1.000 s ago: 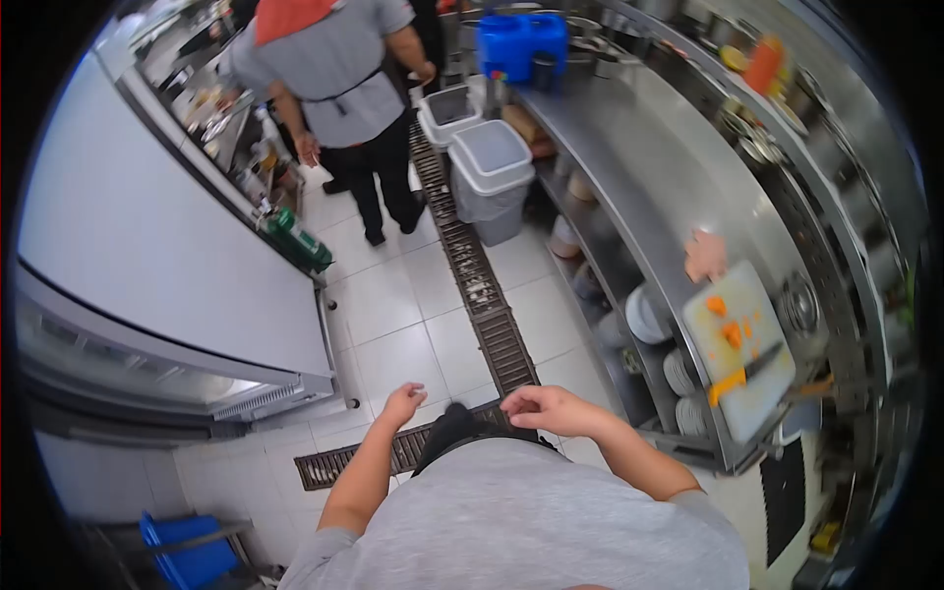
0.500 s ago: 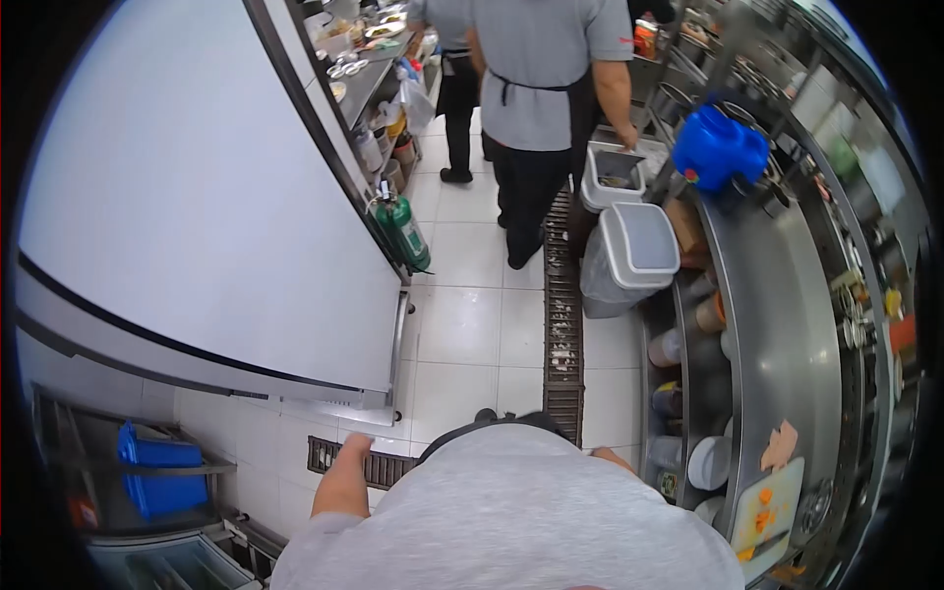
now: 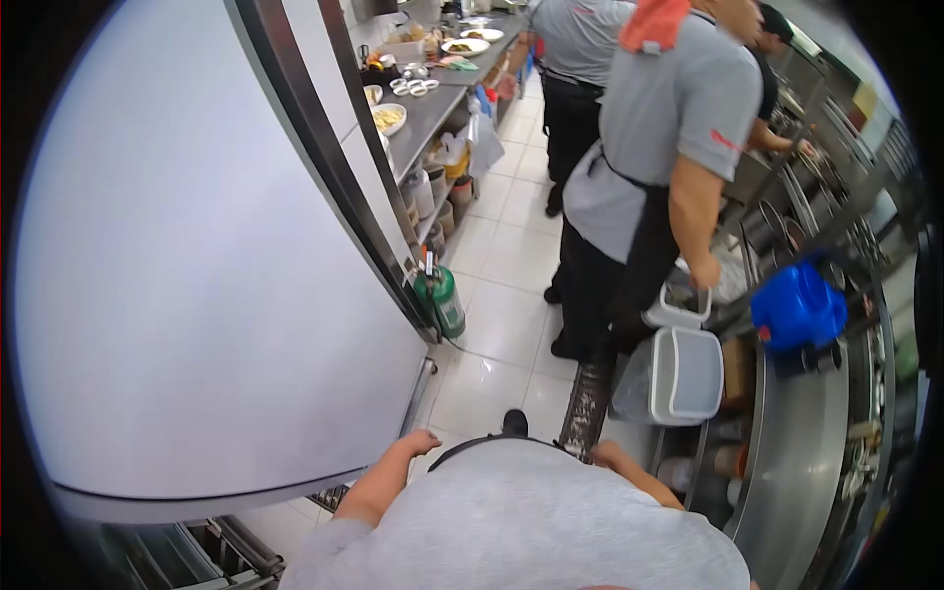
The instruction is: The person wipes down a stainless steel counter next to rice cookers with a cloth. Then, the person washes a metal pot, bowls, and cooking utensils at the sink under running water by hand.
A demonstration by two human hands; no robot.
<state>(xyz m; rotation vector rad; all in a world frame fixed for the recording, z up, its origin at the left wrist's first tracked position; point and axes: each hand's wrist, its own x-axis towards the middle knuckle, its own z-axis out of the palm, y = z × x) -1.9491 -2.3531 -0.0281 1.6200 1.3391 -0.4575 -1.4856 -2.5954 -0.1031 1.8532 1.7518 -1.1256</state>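
My left hand swings at my side, its fingers loosely curled in with nothing visible in them. It is nearest the lower corner of a large white panel on the left, apart from it. On the other side, my right hand hangs beside my waist, above the floor drain grate. Its fingers are mostly turned away, and no object shows in it. A bin with a white-framed lid stands ahead of that hand, not touched by it.
A co-worker stands ahead, a hand at a second white bin. Another person is farther on. A green cylinder stands left. A blue jug sits by the steel counter. Plates line the left worktop.
I have moved forward and my view has swung left. The bins and co-workers look closer and farther right. The co-worker at the bins has turned to the right. Both my hands show more fully.
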